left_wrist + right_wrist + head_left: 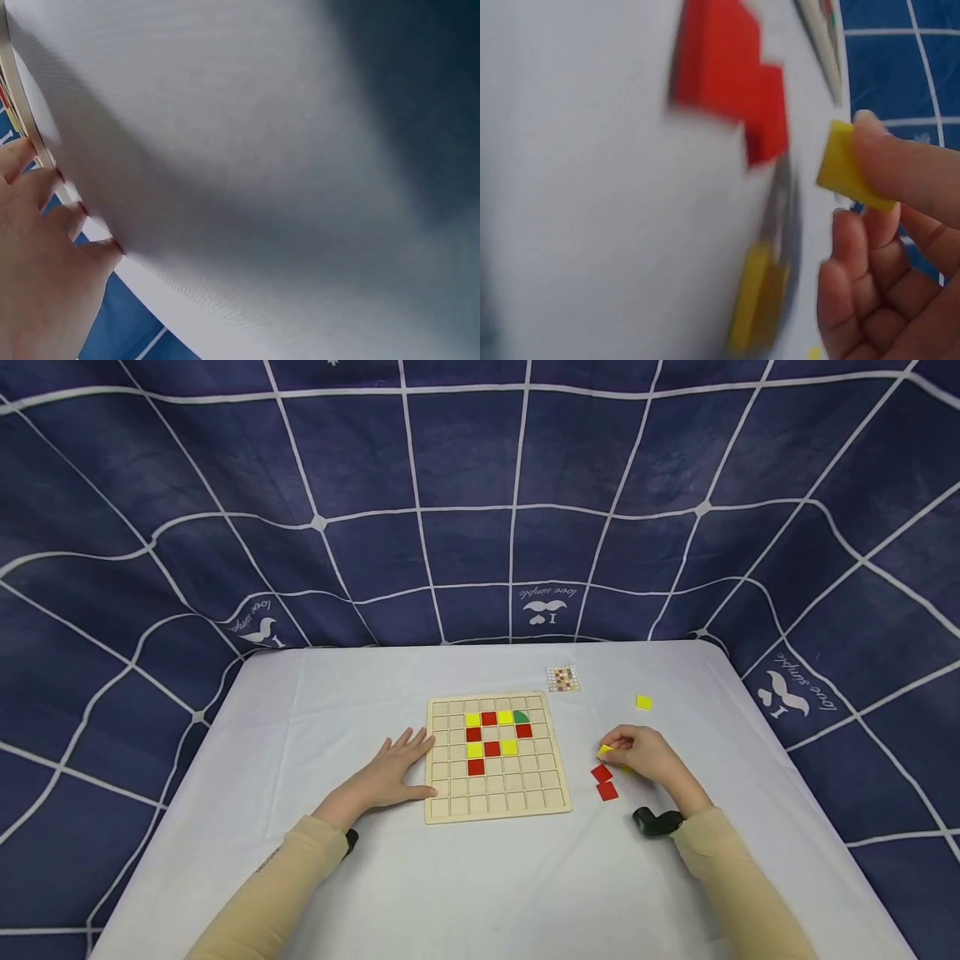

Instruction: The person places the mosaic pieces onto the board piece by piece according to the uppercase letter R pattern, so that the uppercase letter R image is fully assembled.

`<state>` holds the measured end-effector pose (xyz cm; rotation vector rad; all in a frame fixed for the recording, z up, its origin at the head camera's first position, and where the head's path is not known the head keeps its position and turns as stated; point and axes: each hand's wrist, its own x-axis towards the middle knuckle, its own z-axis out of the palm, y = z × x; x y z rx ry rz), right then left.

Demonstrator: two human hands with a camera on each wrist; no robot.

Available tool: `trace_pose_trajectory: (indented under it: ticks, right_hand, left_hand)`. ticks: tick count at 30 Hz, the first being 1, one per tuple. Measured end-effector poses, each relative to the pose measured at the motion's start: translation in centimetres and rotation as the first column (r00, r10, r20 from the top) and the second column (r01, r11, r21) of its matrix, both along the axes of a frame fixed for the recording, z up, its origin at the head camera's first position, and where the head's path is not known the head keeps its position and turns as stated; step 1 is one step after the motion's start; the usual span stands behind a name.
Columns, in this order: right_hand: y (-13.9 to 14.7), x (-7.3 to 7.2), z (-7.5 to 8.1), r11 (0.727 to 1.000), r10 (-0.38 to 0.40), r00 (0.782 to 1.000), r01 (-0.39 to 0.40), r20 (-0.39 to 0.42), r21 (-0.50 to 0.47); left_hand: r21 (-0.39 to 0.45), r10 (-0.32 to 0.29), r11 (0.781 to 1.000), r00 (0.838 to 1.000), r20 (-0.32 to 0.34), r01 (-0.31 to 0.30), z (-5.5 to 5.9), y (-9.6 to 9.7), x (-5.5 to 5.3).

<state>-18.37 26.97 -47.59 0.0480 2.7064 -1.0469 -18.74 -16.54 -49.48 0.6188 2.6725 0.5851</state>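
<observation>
Yellow tile [841, 161], white-gridded navy cloth [465, 452].

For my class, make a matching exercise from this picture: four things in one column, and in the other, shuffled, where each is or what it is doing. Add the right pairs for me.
Column one
1. left hand
2. green piece
3. right hand
4. small card

Column two
A. in a cell of the board
B. at the board's left edge
C. just past the board's far right corner
D. pinching a yellow square

Right pairs: 1-B, 2-A, 3-D, 4-C
</observation>
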Motion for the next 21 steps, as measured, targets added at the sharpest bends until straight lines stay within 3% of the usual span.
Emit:
trace_pose_trajectory:
  ticks: [6,13,21]
  right_hand:
    - [-4.0,-0.2,0.5,0.994,0.023,0.999,-0.027,-0.034,-0.106]
    - [-9.9,-0.1,0.1,0.963,0.114,0.993,-0.117,-0.026,-0.244]
    - [-15.3,0.4,-0.6,0.933,0.226,0.973,-0.232,-0.054,-0.276]
  left_hand:
    - [-0.001,0.016,1.0,1.0,0.002,-0.016,-0.3,-0.1,-0.1]
    - [0.007,0.019,1.0,1.0,0.003,-0.019,-0.3,0.0,0.0]
    - [0.001,0.028,1.0,1.0,0.002,-0.028,-0.4,0.0,0.0]
